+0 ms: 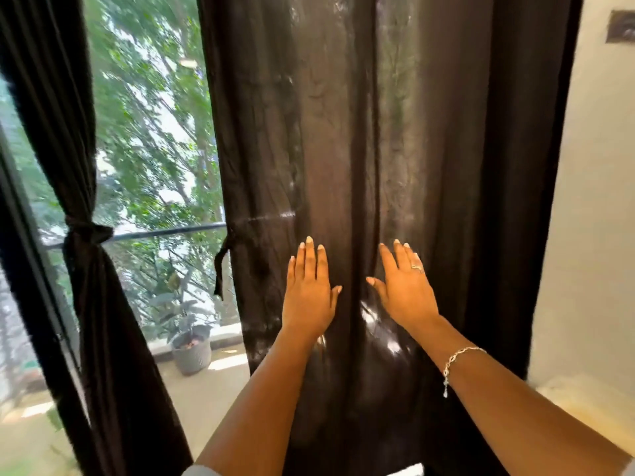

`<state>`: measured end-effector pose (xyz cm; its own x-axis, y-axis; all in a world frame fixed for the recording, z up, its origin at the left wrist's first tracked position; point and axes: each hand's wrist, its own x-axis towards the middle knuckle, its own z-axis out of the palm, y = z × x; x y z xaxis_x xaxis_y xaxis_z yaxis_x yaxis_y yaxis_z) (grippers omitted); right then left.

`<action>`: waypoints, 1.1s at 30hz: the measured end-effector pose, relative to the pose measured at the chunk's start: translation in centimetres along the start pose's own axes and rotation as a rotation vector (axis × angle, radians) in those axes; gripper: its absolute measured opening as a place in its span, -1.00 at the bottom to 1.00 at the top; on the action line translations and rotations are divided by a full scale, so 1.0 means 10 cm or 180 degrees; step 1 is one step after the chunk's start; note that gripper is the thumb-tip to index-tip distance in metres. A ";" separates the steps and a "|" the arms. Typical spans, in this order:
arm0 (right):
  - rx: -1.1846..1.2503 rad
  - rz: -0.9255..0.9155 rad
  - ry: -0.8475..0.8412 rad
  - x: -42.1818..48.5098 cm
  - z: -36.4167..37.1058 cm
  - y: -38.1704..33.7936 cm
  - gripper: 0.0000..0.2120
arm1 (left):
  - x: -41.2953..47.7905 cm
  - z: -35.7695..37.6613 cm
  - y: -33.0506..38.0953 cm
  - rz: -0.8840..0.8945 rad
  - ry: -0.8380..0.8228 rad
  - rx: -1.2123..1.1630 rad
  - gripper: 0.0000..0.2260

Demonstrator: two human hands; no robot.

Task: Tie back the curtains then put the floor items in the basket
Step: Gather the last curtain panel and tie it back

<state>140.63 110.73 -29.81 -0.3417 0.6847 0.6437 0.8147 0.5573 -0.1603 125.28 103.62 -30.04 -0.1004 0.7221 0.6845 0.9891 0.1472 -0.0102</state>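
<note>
Room: big glass window [154, 149] on the left with blurry green trees behind it, and a plain white wall [591, 235] on the right.
Left curtain: dark brown cloth curtain [103, 321] at the left side of the window, squeezed in at the middle by a knotted dark cloth band [86, 232]. Its top and bottom are cut off.
Right curtain: wide dark brown cloth curtain [343, 132] hangs loose and straight in the middle, from the glass over to the wall. Its top and bottom run out of the picture.
Tie strap: thin dark cloth strap [221, 269] hangs down loose at the left edge of the wide curtain.
Left hand [309, 293]: flat, fingers straight and pointing up, palm to the wide curtain. It grips nothing.
Right hand [403, 290]: flat too, fingers straight, just beside the left hand with a fold of cloth between them. It wears a silver ring [416, 268] and a silver chain bracelet [457, 362].
Touching: both palms are hidden, so I cannot tell if they press the cloth.
Outside: grey ribbed pot with a leafy plant [191, 353] stands behind the glass, below a dark metal rail [165, 231].
Hard to see: small dark square thing [621, 26] high on the wall, cut off and too blurry to tell what it is.
</note>
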 end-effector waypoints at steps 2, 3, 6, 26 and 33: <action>0.0084 -0.0147 0.0224 0.40 -0.10 -0.13 -0.37 | 0.34 -0.16 -0.20 -0.0029 0.0245 0.0163 -0.34; 0.0083 -0.0212 0.0331 0.58 -0.16 -0.18 -0.37 | 0.49 -0.24 -0.28 -0.0040 0.0344 0.0228 -0.34; 0.0128 -0.0403 0.0653 1.16 -0.35 -0.33 -0.37 | 0.96 -0.54 -0.53 0.0071 0.0696 0.0383 -0.35; 0.2343 0.0561 0.0971 3.67 -1.80 -1.05 -0.01 | 2.85 -1.99 -1.13 -0.1071 0.2306 -0.1060 -0.67; 0.0957 -0.0097 0.1701 3.70 -1.65 -1.13 -0.59 | 2.93 -1.94 -1.17 -0.1378 0.2538 -0.1359 -0.78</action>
<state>126.54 122.06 8.19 -0.0170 0.3795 0.9250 0.6137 0.7343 -0.2900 112.84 109.91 4.31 -0.5139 -0.0234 0.8575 0.8561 -0.0779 0.5109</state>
